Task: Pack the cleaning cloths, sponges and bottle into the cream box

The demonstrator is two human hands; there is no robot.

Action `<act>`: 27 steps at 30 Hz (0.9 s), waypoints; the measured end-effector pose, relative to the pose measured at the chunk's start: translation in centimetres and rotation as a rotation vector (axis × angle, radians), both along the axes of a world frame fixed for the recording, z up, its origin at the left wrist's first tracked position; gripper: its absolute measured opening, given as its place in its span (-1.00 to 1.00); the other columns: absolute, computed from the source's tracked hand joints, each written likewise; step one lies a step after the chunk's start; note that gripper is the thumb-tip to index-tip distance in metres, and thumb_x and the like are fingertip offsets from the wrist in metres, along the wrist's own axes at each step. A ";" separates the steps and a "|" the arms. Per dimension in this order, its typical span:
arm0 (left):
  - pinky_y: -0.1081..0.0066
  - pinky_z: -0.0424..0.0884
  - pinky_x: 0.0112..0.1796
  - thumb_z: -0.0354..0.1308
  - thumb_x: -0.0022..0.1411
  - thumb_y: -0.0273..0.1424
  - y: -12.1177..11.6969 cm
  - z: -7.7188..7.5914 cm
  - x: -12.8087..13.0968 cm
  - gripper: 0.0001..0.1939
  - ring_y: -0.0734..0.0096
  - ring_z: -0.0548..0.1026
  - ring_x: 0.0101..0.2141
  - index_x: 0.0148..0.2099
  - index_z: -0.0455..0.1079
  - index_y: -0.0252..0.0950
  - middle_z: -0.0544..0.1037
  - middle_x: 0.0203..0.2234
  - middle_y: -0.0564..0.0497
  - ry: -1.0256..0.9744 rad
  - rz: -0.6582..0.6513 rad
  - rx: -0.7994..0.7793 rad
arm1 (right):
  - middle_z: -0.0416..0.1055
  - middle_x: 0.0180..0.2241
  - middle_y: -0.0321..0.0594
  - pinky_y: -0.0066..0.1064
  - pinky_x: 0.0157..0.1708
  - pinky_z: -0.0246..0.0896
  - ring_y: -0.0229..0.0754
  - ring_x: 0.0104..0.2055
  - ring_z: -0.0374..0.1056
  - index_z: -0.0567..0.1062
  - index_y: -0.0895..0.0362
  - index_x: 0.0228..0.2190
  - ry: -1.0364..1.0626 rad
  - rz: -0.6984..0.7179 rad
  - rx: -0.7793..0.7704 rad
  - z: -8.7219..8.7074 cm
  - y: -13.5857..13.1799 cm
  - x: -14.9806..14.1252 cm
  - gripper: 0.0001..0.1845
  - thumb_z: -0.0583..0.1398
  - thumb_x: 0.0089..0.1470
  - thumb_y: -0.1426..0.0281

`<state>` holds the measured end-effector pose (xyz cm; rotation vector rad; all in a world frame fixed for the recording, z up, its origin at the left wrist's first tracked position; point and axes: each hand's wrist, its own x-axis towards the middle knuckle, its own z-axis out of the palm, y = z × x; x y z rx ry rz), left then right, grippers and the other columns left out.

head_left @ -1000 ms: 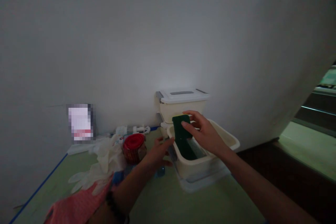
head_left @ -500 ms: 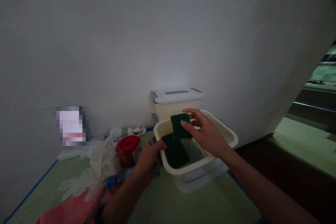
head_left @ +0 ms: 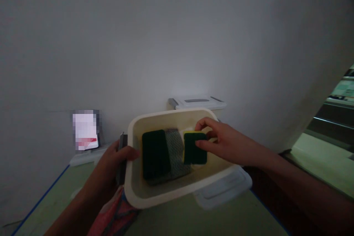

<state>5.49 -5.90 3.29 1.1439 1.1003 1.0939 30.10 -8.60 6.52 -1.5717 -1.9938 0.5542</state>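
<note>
My left hand (head_left: 121, 156) grips the left end of a cream plastic storage bin (head_left: 151, 201), thumb over the rim beside a grey latch (head_left: 122, 160). Between the thumb and fingers of my right hand (head_left: 217, 136) is a green and yellow scouring sponge (head_left: 195, 149), held inside the right half of the bin. A larger dark green scouring pad (head_left: 156, 155) lies at the bin's left. Beside it rests a grey mesh-patterned piece (head_left: 178, 151), partly covered by the pad.
Behind the bin, a white lid (head_left: 199, 102) with grey latches stands against the wall. Another pale lid (head_left: 225, 188) lies under the bin's right front. A pink cloth (head_left: 113, 215) is at front left, and a blurred-out screen (head_left: 85, 129) leans at the back left.
The bin has come closer and to the left, now covering the red roll and gloves. My right hand has lowered the sponge away from the larger pad, exposing more of the mesh piece.
</note>
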 end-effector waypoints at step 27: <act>0.45 0.39 -0.55 0.14 -0.14 -0.42 0.1 -1.1 0.3 -0.66 0.33 0.48 -0.54 -0.21 0.32 -0.28 0.50 -0.55 0.07 -0.039 -0.096 -0.052 | 0.36 -0.03 -0.03 -0.29 -0.10 0.19 -0.07 -0.06 0.31 0.27 0.21 0.07 -0.441 0.184 -0.108 1.7 2.9 -1.5 -0.53 0.02 0.10 0.40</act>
